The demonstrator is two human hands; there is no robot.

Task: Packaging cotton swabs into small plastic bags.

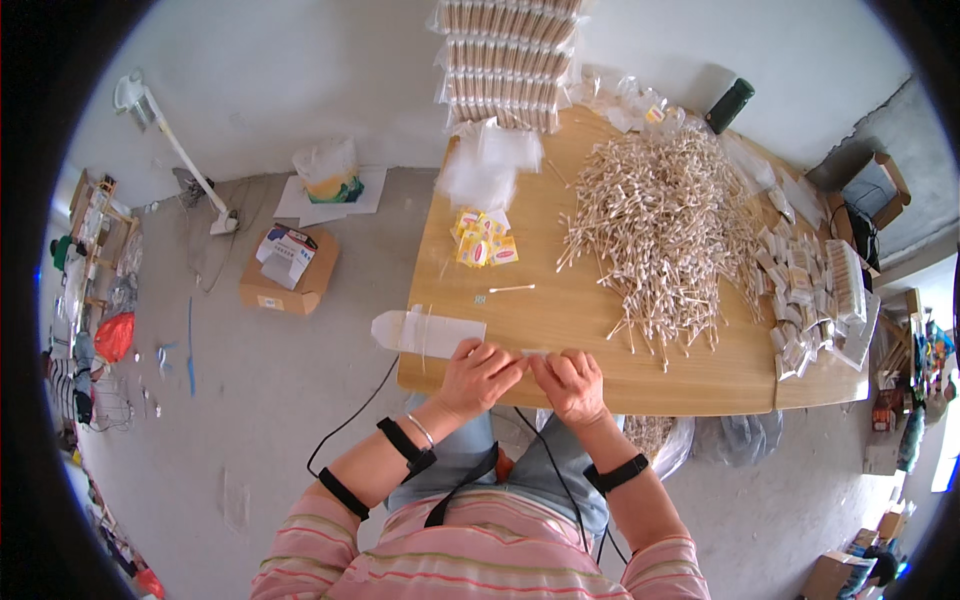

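Observation:
My left hand (478, 380) and my right hand (570, 386) meet over the front edge of the wooden table (560, 310). Both have curled fingers, with thumbs and fingertips pinched close together. A thin whitish bit shows between the fingertips, too small and covered to name. Left of my left hand lies a flat white card piece (455, 337) with a thin strip across it. One loose cotton swab (512, 289) rests just beyond my hands, beside a tiny printed square (480, 299). Farther back sit several yellow-and-white labels (487, 240) and a stack of clear plastic bags (490, 168).
A large heap of cotton swabs (665, 215) covers the table's right half. Small filled packs (800, 285) pile up at far right. Bundled swabs in plastic (507, 65) stand at the back, a dark green bottle (730, 106) near the wall. A cardboard box (310, 283) sits on the floor.

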